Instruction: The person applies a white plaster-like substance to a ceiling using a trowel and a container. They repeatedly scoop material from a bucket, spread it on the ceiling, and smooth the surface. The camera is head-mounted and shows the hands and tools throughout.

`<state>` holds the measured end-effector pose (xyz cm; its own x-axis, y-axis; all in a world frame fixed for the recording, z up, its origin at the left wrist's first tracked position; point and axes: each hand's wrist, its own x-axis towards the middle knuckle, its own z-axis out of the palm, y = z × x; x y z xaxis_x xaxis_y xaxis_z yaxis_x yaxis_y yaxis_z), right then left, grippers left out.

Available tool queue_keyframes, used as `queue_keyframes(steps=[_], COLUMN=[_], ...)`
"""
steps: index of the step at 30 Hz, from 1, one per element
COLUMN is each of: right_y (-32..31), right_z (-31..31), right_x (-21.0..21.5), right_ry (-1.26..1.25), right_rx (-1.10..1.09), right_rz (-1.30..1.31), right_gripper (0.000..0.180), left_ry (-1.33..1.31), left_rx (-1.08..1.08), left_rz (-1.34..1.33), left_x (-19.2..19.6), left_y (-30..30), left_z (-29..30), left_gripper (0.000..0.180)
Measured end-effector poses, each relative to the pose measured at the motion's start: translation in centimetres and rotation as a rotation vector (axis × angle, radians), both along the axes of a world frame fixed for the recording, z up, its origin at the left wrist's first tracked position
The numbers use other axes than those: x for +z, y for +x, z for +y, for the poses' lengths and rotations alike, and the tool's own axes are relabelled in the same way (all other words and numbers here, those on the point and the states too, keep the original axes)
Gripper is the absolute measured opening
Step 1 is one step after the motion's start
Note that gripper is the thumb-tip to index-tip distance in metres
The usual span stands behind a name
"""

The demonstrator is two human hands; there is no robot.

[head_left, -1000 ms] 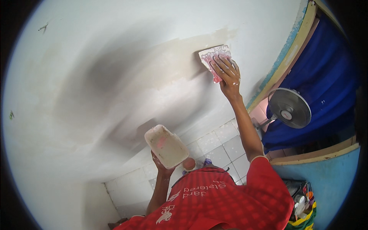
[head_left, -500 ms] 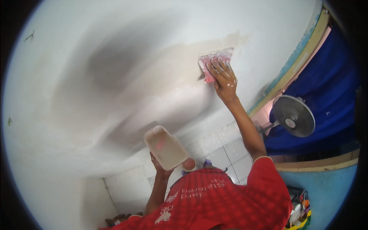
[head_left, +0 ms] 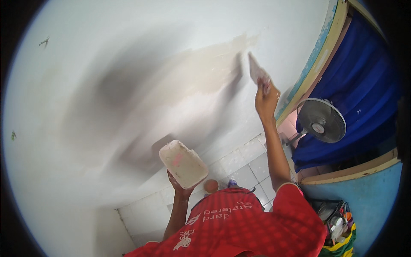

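Observation:
My left hand [head_left: 181, 187] holds a whitish rectangular tub [head_left: 190, 167] from below, its open side facing me; putty is smeared inside with a pink spot. Up at the right, my right hand [head_left: 267, 99] grips a flat pink putty spreader [head_left: 257, 71] coated with white putty, seen nearly edge-on. A gap shows between the spreader and its shadow, so it appears off the wall. Left of it, a long beige damp-looking patch of putty [head_left: 201, 70] runs across the white wall [head_left: 171, 21]. White specks dot my right hand.
A standing fan [head_left: 322, 121] is at the right, before a blue curtain [head_left: 355, 94] in a wooden frame [head_left: 319, 64]. Below are a tiled floor [head_left: 248, 177] and a round reddish-brown thing [head_left: 211, 185]. Piled household items [head_left: 336, 222] sit by a blue wall [head_left: 376, 210].
My right hand has turned the spreader from flat against the wall to nearly edge-on and drawn it away to the right. The tub has stayed almost where it was.

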<state>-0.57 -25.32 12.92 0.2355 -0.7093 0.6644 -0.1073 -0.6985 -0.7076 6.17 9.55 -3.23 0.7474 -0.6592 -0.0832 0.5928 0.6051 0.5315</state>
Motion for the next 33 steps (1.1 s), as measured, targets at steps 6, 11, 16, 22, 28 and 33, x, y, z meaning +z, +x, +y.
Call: queue_keyframes(steps=[6,11,16,22,28,33], right_y=[6.5,8.6,4.2,-0.3,1.8,6.7], right_z=[-0.3,10.4,12.8,10.3,2.0,-0.1], right_x=[-1.1,-2.7,-6.7,-7.6,-1.3,2.1], right_ry=[-0.152,-0.232,0.407,1.15,0.27,-0.065], right_rx=[-0.312,0.233,0.713,0.708,0.105,-0.177], right_rz=[-0.005,-0.011,0.087,-0.452,-0.252,-0.154], right_gripper=[0.027,0.036,0.031,0.042,0.04,0.027], left_ry=[0.1,0.028,-0.012,0.007,-0.007,0.011], left_rx=[0.086,0.014,-0.028,-0.007,-0.031,-0.033], left_rz=[-0.139,0.024,0.078,-0.037,-0.027,-0.03], left_x=[1.5,-0.2,1.4,-2.7,-4.5,-0.9], left_y=[-1.6,-0.5,0.0,0.2,0.1,0.0], left_z=[-0.1,0.7,0.9,1.6,2.1,1.5], left_gripper=[0.062,0.063,0.067,0.069,0.07,0.069])
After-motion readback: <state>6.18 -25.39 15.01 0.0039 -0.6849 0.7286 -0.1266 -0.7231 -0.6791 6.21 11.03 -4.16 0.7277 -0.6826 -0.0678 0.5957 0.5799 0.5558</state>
